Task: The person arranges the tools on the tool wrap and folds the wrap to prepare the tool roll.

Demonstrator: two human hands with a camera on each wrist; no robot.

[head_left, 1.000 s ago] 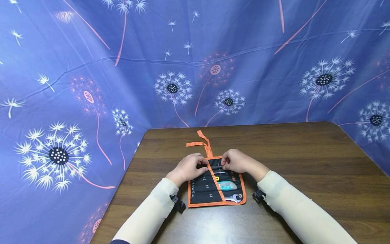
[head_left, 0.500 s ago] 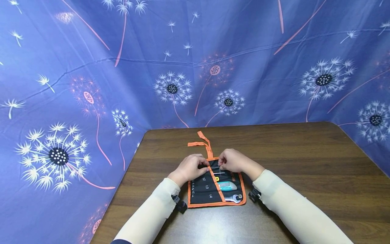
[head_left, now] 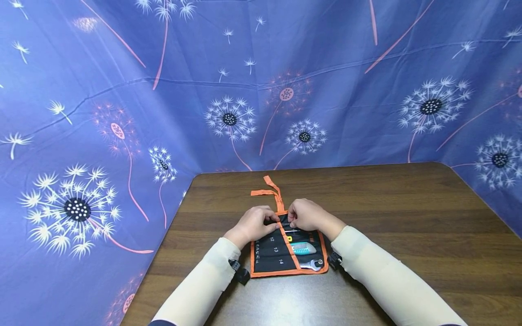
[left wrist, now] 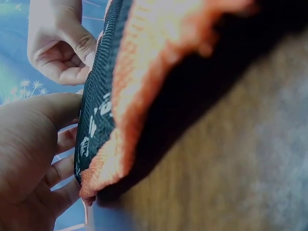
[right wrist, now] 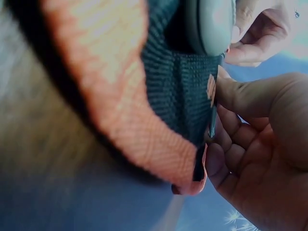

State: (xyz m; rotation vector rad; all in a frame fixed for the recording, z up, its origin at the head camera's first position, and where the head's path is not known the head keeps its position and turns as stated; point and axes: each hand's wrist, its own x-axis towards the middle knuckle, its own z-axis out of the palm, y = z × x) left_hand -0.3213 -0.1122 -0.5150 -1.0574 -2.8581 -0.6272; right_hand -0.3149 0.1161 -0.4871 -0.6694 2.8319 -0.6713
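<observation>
A black tool roll (head_left: 265, 259) with orange edging lies unfolded on the table. My left hand (head_left: 253, 224) pinches the slanted orange pocket edge near its upper end. Beside it, my right hand (head_left: 308, 214) is at the roll's top slot, thumb and fingers together. In the right wrist view a thin metal tool (right wrist: 211, 126) shows between these fingers; its kind is mostly hidden. Lower pockets hold a teal utility knife (head_left: 303, 248) and a combination wrench (head_left: 311, 265). A small yellow tool end (head_left: 289, 238) and a thin silver shaft (head_left: 292, 231) stick out above the knife.
Orange tie straps (head_left: 279, 199) spread from the roll's far edge. The brown wooden table (head_left: 387, 203) reaches far to the right. Behind and to the left hangs a blue dandelion-print cloth (head_left: 183, 122). A small camera is strapped at each wrist.
My right hand has moved left along the top slot, toward the pocket edge, and the dark piece at its fingers is now less visible. The left hand keeps its place on the edge.
</observation>
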